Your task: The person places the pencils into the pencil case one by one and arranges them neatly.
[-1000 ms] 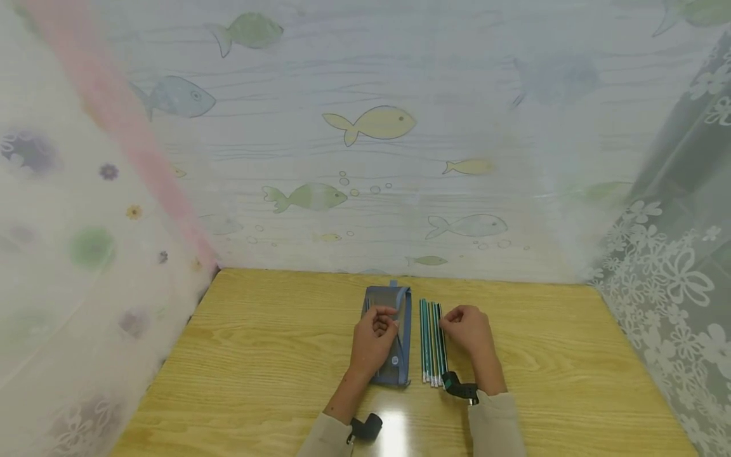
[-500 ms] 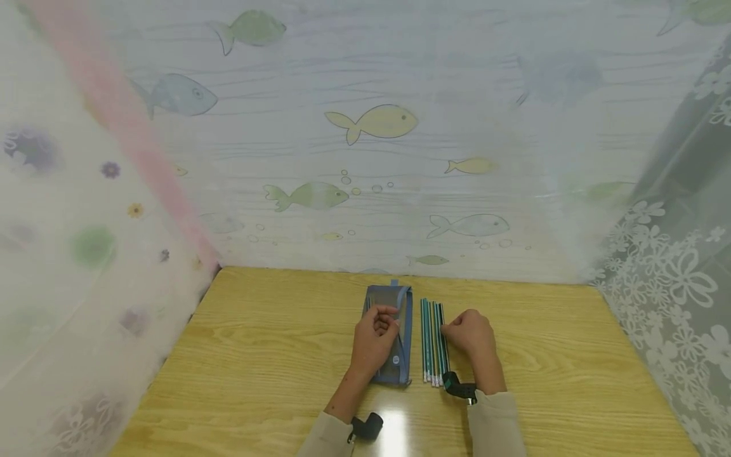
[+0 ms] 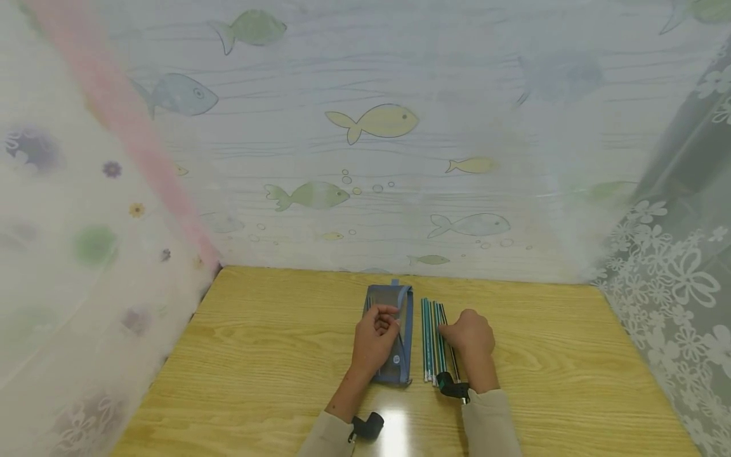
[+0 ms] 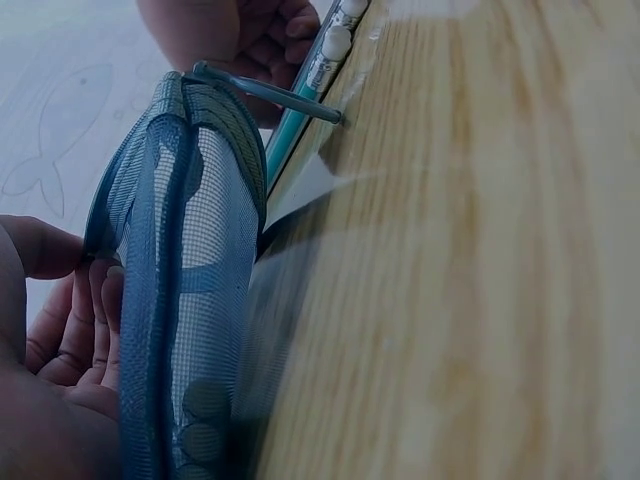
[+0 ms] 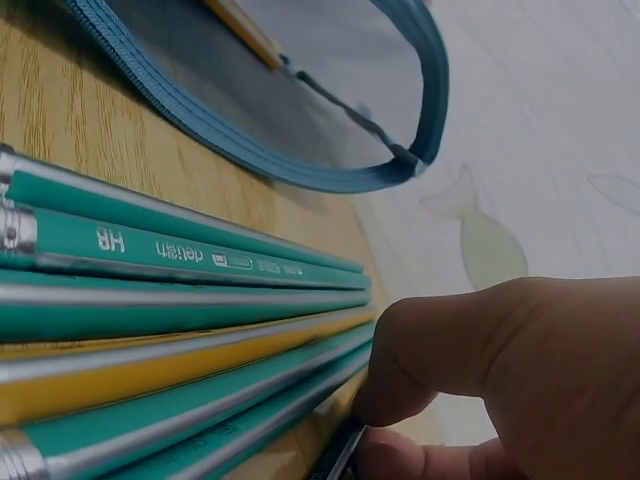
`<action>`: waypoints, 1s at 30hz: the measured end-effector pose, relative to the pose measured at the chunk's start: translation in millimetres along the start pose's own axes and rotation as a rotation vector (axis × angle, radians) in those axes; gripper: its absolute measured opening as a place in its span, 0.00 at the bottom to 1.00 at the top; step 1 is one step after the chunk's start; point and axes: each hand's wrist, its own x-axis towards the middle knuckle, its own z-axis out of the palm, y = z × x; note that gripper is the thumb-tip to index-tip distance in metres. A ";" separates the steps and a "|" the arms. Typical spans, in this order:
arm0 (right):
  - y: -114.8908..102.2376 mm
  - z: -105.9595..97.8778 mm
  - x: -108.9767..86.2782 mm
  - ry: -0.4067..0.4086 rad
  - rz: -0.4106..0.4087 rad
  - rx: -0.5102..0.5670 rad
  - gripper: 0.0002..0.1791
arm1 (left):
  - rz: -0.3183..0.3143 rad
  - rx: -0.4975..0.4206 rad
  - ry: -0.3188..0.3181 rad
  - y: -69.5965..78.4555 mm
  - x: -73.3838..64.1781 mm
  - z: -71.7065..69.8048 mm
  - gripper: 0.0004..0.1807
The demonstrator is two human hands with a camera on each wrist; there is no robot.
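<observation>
A blue mesh pencil case [image 3: 394, 373] lies on the table, its zipped mouth held open. My left hand [image 3: 374, 339] pinches the edge of that mouth between thumb and fingers, as the left wrist view also shows. To the right of the case lies a row of pencils [image 3: 428, 343], mostly green with silver stripes. A yellow pencil [image 5: 180, 365] is among them. My right hand [image 3: 471, 333], at the row's right side, pinches a black pencil [image 5: 340, 455] between thumb and finger. Inside the case, a yellow pencil [image 5: 245, 30] shows.
Wood-grain table [image 3: 274, 343] surrounds the case and pencils. Behind it hangs a pale curtain [image 3: 365, 209] printed with fish. Black camera mounts [image 3: 368, 426] stick out from both wrists. A zip pull [image 4: 280, 95] hangs at the near end of the case.
The black pencil's near end has swung right, away from the row, with my right hand shifting slightly. My left hand and the pencil case have stayed in place.
</observation>
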 end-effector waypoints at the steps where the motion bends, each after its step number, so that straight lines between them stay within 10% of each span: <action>1: -0.2 0.1 0.3 0.001 0.002 -0.001 0.19 | 0.001 -0.007 0.001 0.6 -0.1 -0.1 0.10; 30: -1.7 -19.0 -4.0 -0.014 -0.110 0.198 0.27 | 0.001 -0.020 0.017 5.6 -2.1 -0.1 0.11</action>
